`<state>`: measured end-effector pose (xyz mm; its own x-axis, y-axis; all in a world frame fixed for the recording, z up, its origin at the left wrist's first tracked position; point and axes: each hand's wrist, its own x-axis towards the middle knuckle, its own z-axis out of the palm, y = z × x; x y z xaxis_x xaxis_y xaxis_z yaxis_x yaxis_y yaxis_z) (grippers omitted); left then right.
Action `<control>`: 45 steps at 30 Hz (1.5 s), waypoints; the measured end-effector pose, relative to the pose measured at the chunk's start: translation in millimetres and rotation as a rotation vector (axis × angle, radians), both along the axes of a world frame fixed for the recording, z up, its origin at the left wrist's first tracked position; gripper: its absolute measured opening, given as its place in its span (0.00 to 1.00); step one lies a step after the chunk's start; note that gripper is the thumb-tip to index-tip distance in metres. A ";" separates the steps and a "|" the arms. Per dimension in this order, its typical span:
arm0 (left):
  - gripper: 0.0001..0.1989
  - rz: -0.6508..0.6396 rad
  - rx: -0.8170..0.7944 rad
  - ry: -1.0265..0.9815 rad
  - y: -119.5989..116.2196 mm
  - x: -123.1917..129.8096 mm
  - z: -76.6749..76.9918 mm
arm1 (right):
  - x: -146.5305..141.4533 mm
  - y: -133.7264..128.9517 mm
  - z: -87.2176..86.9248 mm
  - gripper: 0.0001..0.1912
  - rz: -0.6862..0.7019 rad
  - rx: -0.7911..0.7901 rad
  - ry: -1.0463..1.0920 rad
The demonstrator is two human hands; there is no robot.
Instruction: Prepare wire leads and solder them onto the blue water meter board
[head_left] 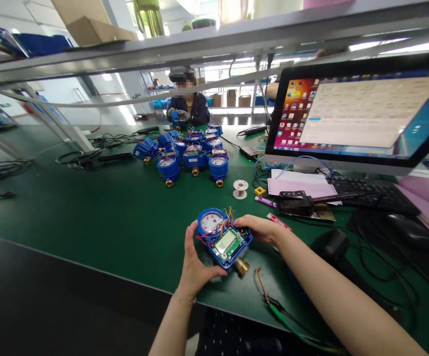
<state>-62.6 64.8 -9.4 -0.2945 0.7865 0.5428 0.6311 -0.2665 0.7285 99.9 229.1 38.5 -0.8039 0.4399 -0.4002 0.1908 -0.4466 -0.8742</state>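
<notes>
A blue water meter [226, 245] sits low over the front of the green table, tilted, with its round dial to the upper left and a brass pipe end to the lower right. Its housing is uncovered, showing a green circuit board with a small screen and loose coloured wires. My left hand [196, 262] grips its left side, thumb along the lower edge and fingers by the dial. On the far right side my right hand [255, 227] holds the housing, its fingertips partly hidden behind wires. Just right of the brass end lies a cable with thin coloured leads [262, 284].
Several similar blue meters [195, 157] stand further back. A wire spool [240, 189], a monitor [355, 113], a keyboard [370, 193] and a black scanner-like device [333, 247] are on the right. Opposite sits a person [190, 101]. A shelf [199, 42] crosses overhead.
</notes>
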 end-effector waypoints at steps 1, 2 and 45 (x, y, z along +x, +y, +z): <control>0.60 -0.019 0.011 0.039 2.1 -1.7 2.3 | 7.6 -1.6 3.4 0.14 -0.034 0.045 -0.028; 0.59 -0.027 0.012 0.075 3.4 -3.6 3.8 | 17.0 -4.8 6.3 0.14 -0.079 0.110 -0.059; 0.07 -0.044 0.338 0.439 -31.3 75.2 79.1 | 43.8 -169.0 22.4 0.12 -0.380 1.718 -0.002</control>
<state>12.6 33.4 69.8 0.0448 0.5539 0.8314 0.8392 -0.4724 0.2695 143.7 60.1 60.8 -0.5658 0.4726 0.6756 0.3056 0.8812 -0.3605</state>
